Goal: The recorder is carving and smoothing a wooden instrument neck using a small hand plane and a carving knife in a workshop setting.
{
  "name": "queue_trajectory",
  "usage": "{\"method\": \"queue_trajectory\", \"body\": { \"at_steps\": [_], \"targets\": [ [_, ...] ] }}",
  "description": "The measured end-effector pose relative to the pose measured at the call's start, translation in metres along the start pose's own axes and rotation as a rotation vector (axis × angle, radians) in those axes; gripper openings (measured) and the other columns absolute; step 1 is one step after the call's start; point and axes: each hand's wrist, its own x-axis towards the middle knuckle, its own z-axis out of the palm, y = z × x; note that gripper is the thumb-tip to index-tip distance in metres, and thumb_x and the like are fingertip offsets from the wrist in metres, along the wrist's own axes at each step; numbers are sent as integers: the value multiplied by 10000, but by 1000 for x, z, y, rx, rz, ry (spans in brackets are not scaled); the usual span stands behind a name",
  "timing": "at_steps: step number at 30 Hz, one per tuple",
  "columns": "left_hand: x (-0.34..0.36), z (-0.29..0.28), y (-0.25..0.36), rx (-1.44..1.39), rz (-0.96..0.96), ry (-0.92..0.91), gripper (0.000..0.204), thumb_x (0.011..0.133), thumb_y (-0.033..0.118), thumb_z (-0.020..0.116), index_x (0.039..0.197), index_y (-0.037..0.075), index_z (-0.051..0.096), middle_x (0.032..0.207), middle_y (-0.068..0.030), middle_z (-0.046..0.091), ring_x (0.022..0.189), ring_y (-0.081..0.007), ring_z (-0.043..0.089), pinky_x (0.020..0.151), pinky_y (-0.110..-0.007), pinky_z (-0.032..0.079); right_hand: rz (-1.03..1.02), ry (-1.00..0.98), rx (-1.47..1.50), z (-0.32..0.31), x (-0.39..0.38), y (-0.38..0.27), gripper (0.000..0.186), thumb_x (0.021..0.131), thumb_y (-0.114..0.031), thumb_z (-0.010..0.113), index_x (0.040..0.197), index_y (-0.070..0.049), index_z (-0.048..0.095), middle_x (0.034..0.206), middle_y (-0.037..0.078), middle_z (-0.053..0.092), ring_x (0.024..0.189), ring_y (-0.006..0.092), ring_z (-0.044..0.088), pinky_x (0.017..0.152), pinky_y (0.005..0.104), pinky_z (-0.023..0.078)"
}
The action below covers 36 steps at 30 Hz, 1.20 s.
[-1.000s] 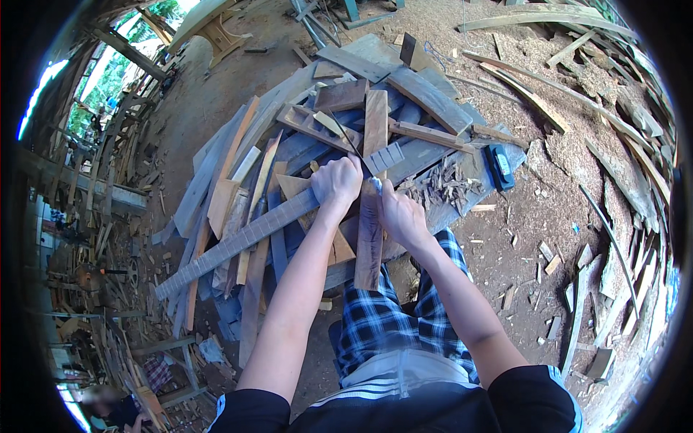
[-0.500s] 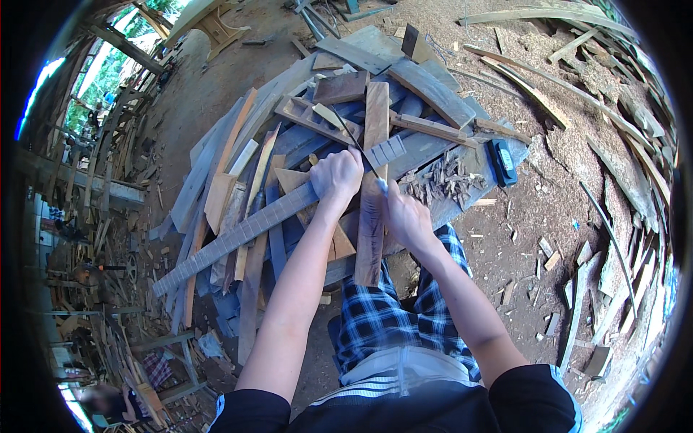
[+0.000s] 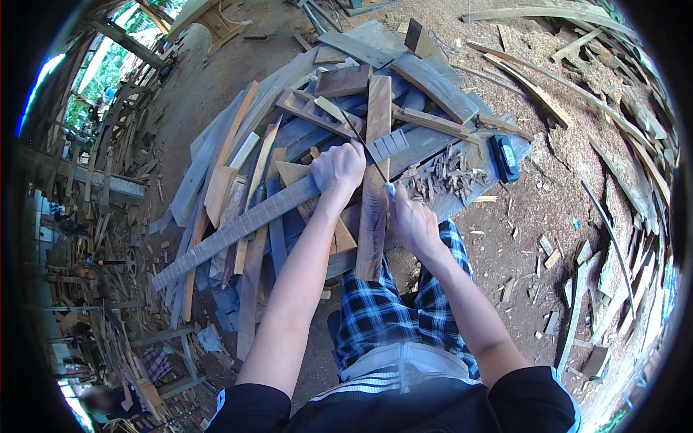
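My left hand (image 3: 339, 167) is closed over a long, flat wooden strip (image 3: 242, 225), pressing it onto a brown plank (image 3: 372, 234). Evenly spaced cross lines mark the strip, and its short far end (image 3: 388, 145) sticks out to the right of that hand. Closed around a pale handle, my right hand (image 3: 416, 225) holds a thin dark-bladed handsaw (image 3: 377, 167). The blade appears edge-on and crosses the strip just right of my left fist. Its teeth cannot be made out. Under the strip, the plank points away from me.
Stacked boards and offcuts (image 3: 433, 88) surround the work. A heap of wood chips (image 3: 451, 175) lies beside a dark, box-like object (image 3: 505, 159) at the right. Long slats (image 3: 530, 86) and sawdust cover the ground. Another person (image 3: 115, 398) is at the lower left.
My right hand has drawn the handsaw slightly back toward me. My left hand stays on the strip, and the view has shifted a little.
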Motion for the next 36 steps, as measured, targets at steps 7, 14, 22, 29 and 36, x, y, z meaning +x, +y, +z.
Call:
{"method": "queue_trajectory", "body": {
  "at_steps": [7, 14, 22, 29, 36],
  "targets": [
    [2, -1, 10, -13, -1, -25, 529, 951, 320, 346, 699, 35, 714, 742, -220, 671, 738, -379, 683, 684, -457, 541, -65, 45, 25, -5, 27, 0, 185, 910, -163, 493, 988, -4, 443, 679, 244, 618, 656, 420, 633, 560, 512, 491],
    [0, -2, 3, 17, -14, -4, 543, 958, 320, 337, 683, 39, 711, 738, -215, 672, 733, -375, 684, 683, -456, 544, -41, 33, -29, -6, 1, -5, 132, 886, -123, 470, 938, -2, 465, 651, 233, 631, 599, 389, 651, 505, 477, 510],
    [0, -3, 7, -25, -6, -72, 554, 965, 343, 319, 736, 19, 706, 787, -229, 672, 763, -406, 669, 717, -493, 527, -16, 33, 34, 0, 37, -9, 208, 930, -178, 465, 1050, -10, 439, 695, 234, 635, 669, 426, 637, 585, 524, 496],
    [1, -9, 8, -18, -16, -80, 551, 966, 338, 313, 755, 15, 706, 800, -228, 675, 780, -400, 672, 736, -492, 525, -6, 9, -10, -12, 2, -4, 153, 880, -131, 491, 960, -14, 434, 635, 220, 631, 605, 395, 652, 526, 498, 510],
    [2, -2, 5, -41, -4, -54, 579, 970, 361, 295, 752, 12, 703, 793, -236, 670, 776, -406, 668, 742, -500, 519, -26, 25, 281, 0, 49, 15, 217, 936, -179, 447, 1012, 18, 502, 815, 250, 647, 769, 403, 654, 654, 494, 501]
  ]
}}
